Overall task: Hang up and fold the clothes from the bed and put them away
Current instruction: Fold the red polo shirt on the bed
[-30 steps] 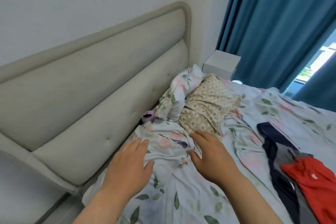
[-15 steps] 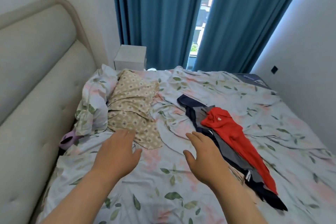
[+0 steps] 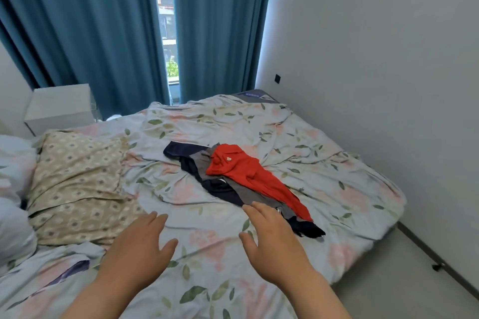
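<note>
A small heap of clothes lies in the middle of the bed (image 3: 337, 163): a red shirt (image 3: 246, 171) on top, a grey garment (image 3: 251, 195) under it and a navy garment (image 3: 215, 185) at the bottom. My right hand (image 3: 272, 243) hovers open over the floral sheet, its fingertips just short of the heap's near end. To its left, my left hand (image 3: 141, 247) is open too, fingers spread above the sheet, and holds nothing.
A beige patterned pillow (image 3: 75, 184) lies at the left, with floral pillows (image 3: 13, 215) beyond it at the frame edge. A white bedside box (image 3: 59, 109) stands by the blue curtains (image 3: 98, 21). A white wall (image 3: 375, 59) and a strip of floor (image 3: 414, 280) run along the bed's right side.
My view has swung right from the headboard to the middle of the bed. Both hands have moved right with it, and the right hand now reaches the heap of clothes.
</note>
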Demonstrator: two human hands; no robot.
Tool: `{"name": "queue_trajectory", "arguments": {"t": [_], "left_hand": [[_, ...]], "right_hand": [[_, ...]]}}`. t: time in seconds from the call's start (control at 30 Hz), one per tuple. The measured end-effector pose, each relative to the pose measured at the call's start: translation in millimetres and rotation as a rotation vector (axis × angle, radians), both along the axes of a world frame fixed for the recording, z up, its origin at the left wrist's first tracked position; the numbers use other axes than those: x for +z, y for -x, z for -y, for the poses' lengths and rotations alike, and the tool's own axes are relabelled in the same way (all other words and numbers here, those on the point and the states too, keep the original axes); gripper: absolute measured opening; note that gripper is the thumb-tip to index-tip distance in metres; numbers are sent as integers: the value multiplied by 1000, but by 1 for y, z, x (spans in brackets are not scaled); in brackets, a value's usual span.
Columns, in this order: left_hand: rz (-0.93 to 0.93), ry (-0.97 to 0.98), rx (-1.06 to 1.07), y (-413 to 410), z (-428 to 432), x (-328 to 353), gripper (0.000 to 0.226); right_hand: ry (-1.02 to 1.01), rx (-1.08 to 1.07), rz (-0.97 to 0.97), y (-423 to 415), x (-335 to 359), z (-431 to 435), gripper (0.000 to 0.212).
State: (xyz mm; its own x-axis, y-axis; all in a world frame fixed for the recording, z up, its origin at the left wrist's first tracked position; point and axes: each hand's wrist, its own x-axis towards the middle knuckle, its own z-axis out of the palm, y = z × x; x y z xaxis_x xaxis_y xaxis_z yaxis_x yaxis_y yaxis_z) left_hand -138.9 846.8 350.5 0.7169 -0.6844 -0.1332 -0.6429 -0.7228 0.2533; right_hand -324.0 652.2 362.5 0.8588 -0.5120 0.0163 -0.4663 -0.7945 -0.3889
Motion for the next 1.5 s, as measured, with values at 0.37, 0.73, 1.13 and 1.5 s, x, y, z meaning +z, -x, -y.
{"name": "queue_trajectory", "arguments": {"t": [0.37,0.73,1.13,1.5], "left_hand": [[1,-5,-63,20,118,-14,67],[84,-84,-89,21,222,-13,61],[141,-86,-211,-33,309,-52,53],[-100,-27,-236,-153,382,-234,35]], "right_hand": [[-39,-89,-26,32,-35,124,58],[-68,-61,-41,41,-53,221,57],[-170,-169,-25,34,-125,294,52],[-338,-244,1,-91,-290,311,45]]}}
